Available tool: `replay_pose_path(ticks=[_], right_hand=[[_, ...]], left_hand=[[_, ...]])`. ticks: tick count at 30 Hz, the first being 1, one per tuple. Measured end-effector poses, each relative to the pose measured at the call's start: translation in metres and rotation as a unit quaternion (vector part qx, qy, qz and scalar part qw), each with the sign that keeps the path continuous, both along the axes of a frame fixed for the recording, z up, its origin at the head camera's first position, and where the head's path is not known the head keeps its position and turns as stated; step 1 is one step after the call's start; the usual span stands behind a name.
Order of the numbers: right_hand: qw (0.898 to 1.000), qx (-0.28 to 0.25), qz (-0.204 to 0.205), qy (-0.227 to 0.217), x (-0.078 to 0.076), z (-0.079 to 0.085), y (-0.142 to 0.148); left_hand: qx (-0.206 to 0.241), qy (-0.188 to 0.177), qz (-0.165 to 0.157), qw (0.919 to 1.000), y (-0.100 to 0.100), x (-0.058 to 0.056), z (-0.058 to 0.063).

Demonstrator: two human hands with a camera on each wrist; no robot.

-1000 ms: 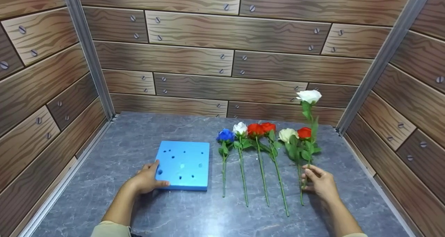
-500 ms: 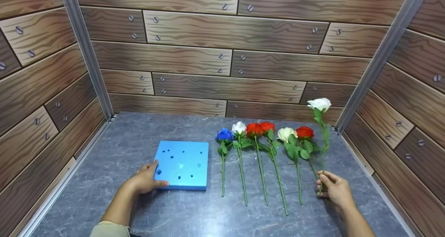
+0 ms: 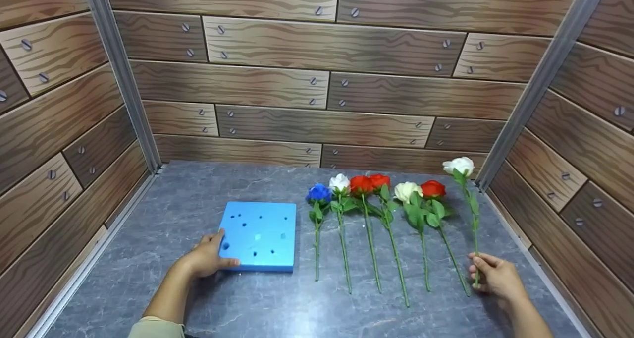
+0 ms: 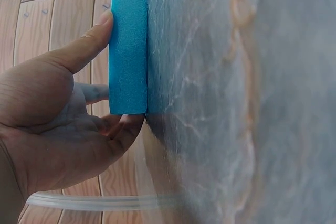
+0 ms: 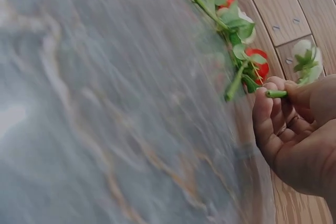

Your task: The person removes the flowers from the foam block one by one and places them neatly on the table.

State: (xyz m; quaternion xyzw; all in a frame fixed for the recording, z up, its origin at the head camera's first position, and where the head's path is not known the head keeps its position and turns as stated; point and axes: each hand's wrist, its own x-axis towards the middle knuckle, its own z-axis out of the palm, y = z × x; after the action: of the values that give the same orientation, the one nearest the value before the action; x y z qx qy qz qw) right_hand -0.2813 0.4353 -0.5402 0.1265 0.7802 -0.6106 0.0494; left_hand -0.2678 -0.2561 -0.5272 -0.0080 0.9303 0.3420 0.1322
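My left hand grips the near left corner of a flat blue foam block with several holes in its top. In the left wrist view its thumb lies along the block's upper edge, and the other fingers bend behind the corner. At the far right, my right hand pinches a white artificial rose low on its green stem. The bloom leans away toward the back wall. A red rose lies just left of that hand, its stem end close to the fingertips.
Left of the red rose, a cream rose, two more red roses, another white rose and a blue rose lie in a row on the grey marbled table. Wood-patterned walls enclose the back and sides.
My right hand has moved right and nearer with the white rose, whose bloom has come lower, away from the red rose. My left hand stays on the foam block.
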Motion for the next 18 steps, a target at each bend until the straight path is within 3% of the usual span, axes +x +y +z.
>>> replay_pose_path(ticks=[6, 18], right_hand=[[0.999, -0.007, 0.008, -0.033, 0.002, 0.001, 0.017], [0.997, 0.035, 0.042, -0.063, 0.0, 0.007, 0.035]], left_hand=[[0.001, -0.001, 0.001, 1.0, 0.0, -0.001, -0.001], [0.002, 0.003, -0.002, 1.0, -0.001, -0.001, -0.001]])
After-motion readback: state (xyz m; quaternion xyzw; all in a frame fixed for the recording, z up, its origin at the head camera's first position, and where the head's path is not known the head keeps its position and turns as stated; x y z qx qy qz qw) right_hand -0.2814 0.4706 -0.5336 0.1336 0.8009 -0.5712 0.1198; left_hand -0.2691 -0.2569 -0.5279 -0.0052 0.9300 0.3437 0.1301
